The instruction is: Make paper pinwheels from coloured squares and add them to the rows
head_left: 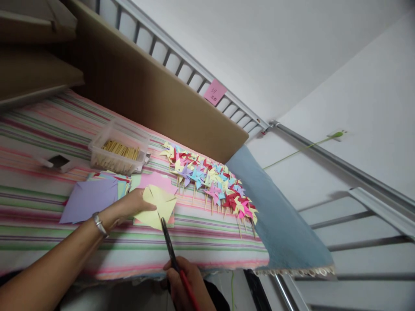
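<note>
Left hand [133,203] pinches pale yellow paper square [161,204] at left side, above pink sheets [158,181] on striped tablecloth [207,246]. Right hand [187,278] gripping red-handled scissors [170,245], tips at square's near edge. Paper pinwheels [212,176] farther right; clear plastic box [97,160] holds wooden sticks [121,150].

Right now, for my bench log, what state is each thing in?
Yellow paper: slit, in the left hand
Scissors: in the right hand, tips at the yellow paper
Purple sheet: unfolded, lying flat
Plastic box: open, holding sticks
Pinwheels: folded, on sticks, lying clustered
Pink note: written on
</note>
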Demonstrator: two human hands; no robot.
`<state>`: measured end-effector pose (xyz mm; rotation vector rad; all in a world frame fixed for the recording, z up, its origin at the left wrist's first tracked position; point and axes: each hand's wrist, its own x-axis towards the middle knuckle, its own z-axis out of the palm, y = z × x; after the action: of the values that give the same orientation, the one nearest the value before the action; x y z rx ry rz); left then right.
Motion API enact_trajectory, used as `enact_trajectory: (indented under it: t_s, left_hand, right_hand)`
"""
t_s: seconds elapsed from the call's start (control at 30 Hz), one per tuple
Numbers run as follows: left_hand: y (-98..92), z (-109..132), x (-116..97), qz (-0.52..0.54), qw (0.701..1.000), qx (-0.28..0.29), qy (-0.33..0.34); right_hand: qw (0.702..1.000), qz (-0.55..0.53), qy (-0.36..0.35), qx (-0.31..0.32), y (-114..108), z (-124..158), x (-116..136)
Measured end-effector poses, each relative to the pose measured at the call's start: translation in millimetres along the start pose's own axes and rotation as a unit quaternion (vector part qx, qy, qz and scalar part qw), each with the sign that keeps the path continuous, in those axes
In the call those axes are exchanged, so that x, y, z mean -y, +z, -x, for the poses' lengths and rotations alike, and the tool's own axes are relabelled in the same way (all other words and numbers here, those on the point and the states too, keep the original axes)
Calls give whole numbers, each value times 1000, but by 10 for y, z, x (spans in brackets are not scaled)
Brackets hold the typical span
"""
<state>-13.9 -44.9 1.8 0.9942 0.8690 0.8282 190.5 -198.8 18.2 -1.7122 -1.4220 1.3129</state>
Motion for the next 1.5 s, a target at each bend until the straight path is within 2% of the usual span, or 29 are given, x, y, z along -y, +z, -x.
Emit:
enact_trajectory:
  t_s: [0.2,0.4,0.53,0.8,1.13,1.33,1.5]
  left_hand:
    - [20,-15,46,13,1000,2,-7]
    - [20,-15,47,3,1000,-23,-2]
    - [39,6,32,21,1000,-2,0]
    - [60,28,-4,11,1000,-21,4]
    - [52,22,38,37,999,-15,-1]
    - [0,-2,-9,33,999,-35,9]
    - [-182,-1,-109,97,988,-115,47]
  right_hand:
    - [999,-10,-24,38,-10,-49,82]
    - [999,17,-2,39,6,-68,117]
    - [999,17,14,37,14,-116,56]
    - [999,10,33,20,43,-223,-104]
    - [999,36,11,34,28,-137,146]
    - [992,121,-10,32,-25,-158,59]
    - [955,281,-90,-14,-222,-245,-108]
